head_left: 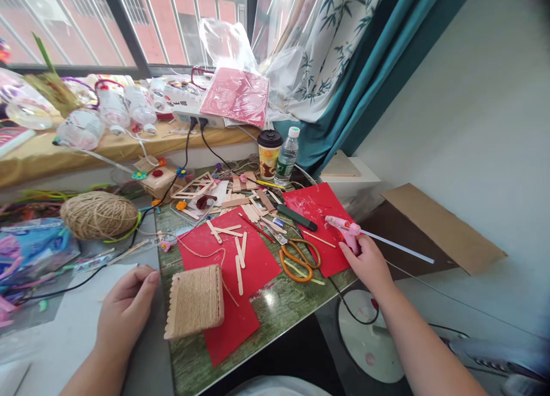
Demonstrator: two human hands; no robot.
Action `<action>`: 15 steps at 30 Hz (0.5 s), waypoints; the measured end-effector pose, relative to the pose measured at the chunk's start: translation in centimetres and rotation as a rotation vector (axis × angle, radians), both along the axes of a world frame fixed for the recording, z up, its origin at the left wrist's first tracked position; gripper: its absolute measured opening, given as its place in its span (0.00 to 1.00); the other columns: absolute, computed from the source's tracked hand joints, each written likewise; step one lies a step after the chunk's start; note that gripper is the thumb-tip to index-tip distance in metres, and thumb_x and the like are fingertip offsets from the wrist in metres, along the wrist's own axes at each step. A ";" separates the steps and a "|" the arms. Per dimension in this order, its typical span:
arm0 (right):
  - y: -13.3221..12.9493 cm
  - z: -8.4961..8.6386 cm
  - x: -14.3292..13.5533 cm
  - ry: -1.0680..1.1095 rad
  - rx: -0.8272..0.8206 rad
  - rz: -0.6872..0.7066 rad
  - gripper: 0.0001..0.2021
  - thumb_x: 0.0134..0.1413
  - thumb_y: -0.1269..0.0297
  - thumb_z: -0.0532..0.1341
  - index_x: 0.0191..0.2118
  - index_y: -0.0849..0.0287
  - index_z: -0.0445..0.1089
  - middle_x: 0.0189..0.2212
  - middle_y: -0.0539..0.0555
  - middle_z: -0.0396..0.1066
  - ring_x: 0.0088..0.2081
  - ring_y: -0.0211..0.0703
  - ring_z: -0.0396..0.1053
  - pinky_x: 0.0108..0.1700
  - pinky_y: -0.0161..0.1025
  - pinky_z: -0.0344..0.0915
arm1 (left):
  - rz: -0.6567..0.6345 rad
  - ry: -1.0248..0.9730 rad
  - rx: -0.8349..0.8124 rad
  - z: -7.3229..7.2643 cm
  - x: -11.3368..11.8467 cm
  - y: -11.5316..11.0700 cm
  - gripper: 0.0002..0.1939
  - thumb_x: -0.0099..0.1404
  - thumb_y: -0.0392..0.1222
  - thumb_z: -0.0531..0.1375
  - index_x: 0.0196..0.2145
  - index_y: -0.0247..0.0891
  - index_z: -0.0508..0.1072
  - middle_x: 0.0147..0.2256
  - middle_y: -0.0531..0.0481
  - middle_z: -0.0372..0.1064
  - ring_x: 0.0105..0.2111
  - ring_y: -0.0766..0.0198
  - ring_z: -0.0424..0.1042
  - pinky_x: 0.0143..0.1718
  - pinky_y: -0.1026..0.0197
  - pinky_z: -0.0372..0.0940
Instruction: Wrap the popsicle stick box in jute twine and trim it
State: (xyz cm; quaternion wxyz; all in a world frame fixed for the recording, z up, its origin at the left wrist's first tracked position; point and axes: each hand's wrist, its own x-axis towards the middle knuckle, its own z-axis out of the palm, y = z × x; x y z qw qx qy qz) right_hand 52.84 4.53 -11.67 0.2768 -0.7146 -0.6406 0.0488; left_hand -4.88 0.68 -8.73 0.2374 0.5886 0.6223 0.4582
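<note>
My right hand (365,261) is wrapped round a pink glue gun (349,230) over the red paper (333,258) at the right; a long clear glue stick (397,247) juts from its back. My left hand (129,304) rests closed at the table's left side, fingers curled under; whatever they hold, if anything, is hidden. Just right of it, a twine-wrapped block (195,301) with scalloped stick ends lies on another red sheet (234,333). Several loose craft sticks (239,274) lie above the block. Orange-handled scissors (298,261) lie between the two sheets.
A twine ball (101,214) sits at the left beside plastic bags. A lidded cup (270,155) and a water bottle (286,158) stand at the back. Piled sticks (240,195) and a green cutter (296,217) lie mid-table. Black cords run across. A cardboard box (442,224) stands at the right.
</note>
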 end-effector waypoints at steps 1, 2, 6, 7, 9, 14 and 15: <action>-0.1 0.0 0.1 0.001 0.005 -0.007 0.24 0.67 0.45 0.60 0.57 0.58 0.72 0.53 0.64 0.76 0.54 0.60 0.74 0.59 0.53 0.68 | -0.009 -0.040 0.020 0.2 0.3 0.1 0.20 0.72 0.52 0.64 0.27 0.43 0.61 0.26 0.56 0.61 0.29 0.62 0.62 0.34 0.59 0.61; -0.1 0.0 0.2 0.002 0.008 -0.015 0.25 0.66 0.45 0.60 0.58 0.58 0.72 0.54 0.64 0.76 0.54 0.60 0.74 0.58 0.53 0.69 | -0.015 -0.073 0.039 0.3 0.6 0.1 0.24 0.71 0.50 0.65 0.26 0.43 0.56 0.25 0.57 0.55 0.27 0.63 0.58 0.33 0.59 0.59; -0.6 0.7 0.5 0.006 0.006 -0.033 0.26 0.63 0.42 0.61 0.56 0.58 0.74 0.48 0.62 0.78 0.45 0.57 0.75 0.50 0.50 0.72 | -0.005 -0.032 0.062 0.2 1.0 0.3 0.27 0.73 0.47 0.64 0.26 0.43 0.49 0.25 0.59 0.46 0.26 0.64 0.51 0.31 0.58 0.55; -0.9 1.1 0.5 0.004 0.005 -0.034 0.25 0.63 0.42 0.61 0.52 0.58 0.75 0.44 0.61 0.78 0.42 0.55 0.75 0.47 0.48 0.71 | -0.008 0.000 0.052 0.1 1.0 0.4 0.27 0.73 0.47 0.63 0.26 0.43 0.49 0.25 0.58 0.46 0.26 0.64 0.50 0.30 0.58 0.54; -1.7 1.8 0.6 -0.005 0.020 -0.055 0.21 0.63 0.42 0.62 0.45 0.56 0.76 0.38 0.58 0.77 0.37 0.52 0.73 0.42 0.45 0.70 | -0.013 0.037 0.039 0.0 1.0 0.5 0.26 0.73 0.47 0.62 0.26 0.43 0.49 0.25 0.58 0.46 0.26 0.64 0.50 0.30 0.58 0.53; -3.7 2.9 0.7 -0.037 0.117 -0.145 0.16 0.62 0.45 0.63 0.40 0.54 0.73 0.32 0.54 0.74 0.32 0.48 0.71 0.36 0.43 0.66 | 0.051 -0.041 0.066 0.3 1.0 0.5 0.25 0.74 0.47 0.61 0.26 0.44 0.49 0.24 0.59 0.46 0.25 0.64 0.50 0.31 0.59 0.55; -4.0 3.0 0.5 -0.050 0.126 -0.118 0.15 0.63 0.45 0.63 0.38 0.53 0.73 0.32 0.53 0.74 0.32 0.48 0.71 0.36 0.44 0.65 | 0.063 -0.050 0.072 0.4 1.1 0.5 0.25 0.74 0.46 0.61 0.26 0.44 0.49 0.24 0.59 0.46 0.25 0.65 0.50 0.31 0.59 0.55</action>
